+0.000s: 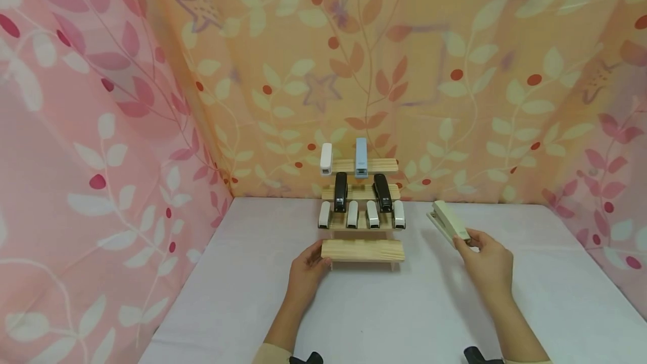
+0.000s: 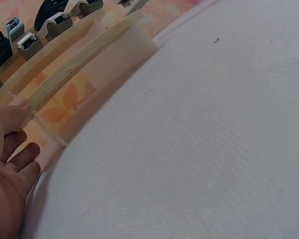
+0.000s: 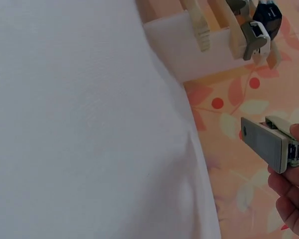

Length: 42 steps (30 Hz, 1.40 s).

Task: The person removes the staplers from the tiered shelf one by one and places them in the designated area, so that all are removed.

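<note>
My right hand [image 1: 487, 265] pinches a pale cream stapler [image 1: 450, 221] by its near end, to the right of a tiered wooden rack. The stapler's flat grey base [image 3: 266, 144] shows in the right wrist view, with the thumb and fingers at one end. My left hand [image 1: 305, 274] grips the left end of the rack's bare lowest shelf [image 1: 363, 250]. Seen from the left wrist, the thumb [image 2: 20, 103] lies on that shelf's end and the other fingers curl below it. Part of the left hand is cut off there.
Several small white staplers [image 1: 352, 215] stand on the second shelf. Two black staplers [image 1: 341, 191] are on the shelf above. A white stapler [image 1: 326, 158] and a light blue one [image 1: 361, 157] occupy the top shelf. Behind the white-covered table [image 1: 253, 229] hangs a floral curtain [image 1: 283, 72].
</note>
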{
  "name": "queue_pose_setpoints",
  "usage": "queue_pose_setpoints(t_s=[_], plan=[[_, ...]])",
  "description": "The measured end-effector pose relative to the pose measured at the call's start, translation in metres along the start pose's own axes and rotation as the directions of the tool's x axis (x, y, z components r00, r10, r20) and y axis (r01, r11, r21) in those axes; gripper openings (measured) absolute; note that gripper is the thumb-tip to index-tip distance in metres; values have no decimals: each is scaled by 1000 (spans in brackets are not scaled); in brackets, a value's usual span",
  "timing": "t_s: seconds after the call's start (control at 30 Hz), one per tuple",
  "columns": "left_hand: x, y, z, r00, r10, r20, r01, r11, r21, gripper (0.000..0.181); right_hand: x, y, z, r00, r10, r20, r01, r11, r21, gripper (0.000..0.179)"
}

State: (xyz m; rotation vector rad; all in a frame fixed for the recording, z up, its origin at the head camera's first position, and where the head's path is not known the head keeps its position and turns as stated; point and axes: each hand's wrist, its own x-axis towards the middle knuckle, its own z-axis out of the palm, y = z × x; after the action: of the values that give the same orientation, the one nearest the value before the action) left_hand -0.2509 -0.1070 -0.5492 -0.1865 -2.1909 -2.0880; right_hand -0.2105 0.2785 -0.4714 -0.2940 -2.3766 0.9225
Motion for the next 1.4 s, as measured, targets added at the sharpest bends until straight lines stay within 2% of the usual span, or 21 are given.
queue_pose_setpoints(t_s=[0.3, 0.7, 0.93, 1.2, 1.4], plan=[[1, -1, 1, 1000, -12, -2, 12, 999, -34, 59, -2, 16, 13, 997, 43, 68, -39, 997, -60, 44], [1, -1, 0, 1000, 5, 8, -5, 1000, -18, 61, -6, 23, 20, 992, 74, 100, -69, 997, -45, 44], [1, 2, 0, 1000, -9, -6, 9, 1000, 3, 59, -6, 21, 26, 980, 114, 164, -108, 993, -48, 45], [2, 4, 1, 999, -34, -17, 34, 999, 25, 59, -8, 19, 32, 977, 115, 179, -108, 993, -52, 42], [1, 3, 1, 998, -50, -26, 50, 998, 27, 59, -11, 22, 37, 964, 130, 232, -115, 991, -75, 48]])
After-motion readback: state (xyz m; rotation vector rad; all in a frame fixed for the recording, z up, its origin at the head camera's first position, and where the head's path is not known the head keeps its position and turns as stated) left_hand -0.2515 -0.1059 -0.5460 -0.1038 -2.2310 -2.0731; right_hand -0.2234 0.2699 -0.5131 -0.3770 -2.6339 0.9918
